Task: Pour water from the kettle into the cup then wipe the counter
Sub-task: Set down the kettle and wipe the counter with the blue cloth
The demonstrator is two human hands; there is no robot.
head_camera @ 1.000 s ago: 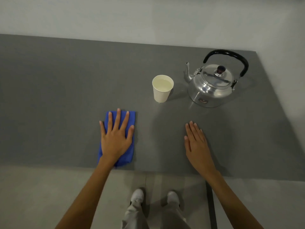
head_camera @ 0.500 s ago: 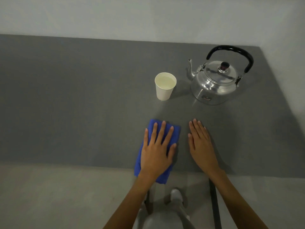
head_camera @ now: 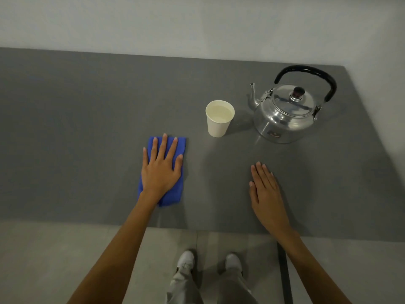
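Left hand flat on blue cloth, right hand flat on counter.

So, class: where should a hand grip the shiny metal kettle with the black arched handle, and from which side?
Grip the shiny metal kettle by the top of its black arched handle, coming from above. The handle stands upright over the lid, and the spout points left toward the white paper cup.

Bare staged room: grey counter, blank wall, kettle

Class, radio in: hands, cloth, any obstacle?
Left hand flat on blue cloth. Right hand flat on counter. Cup full, nearby.
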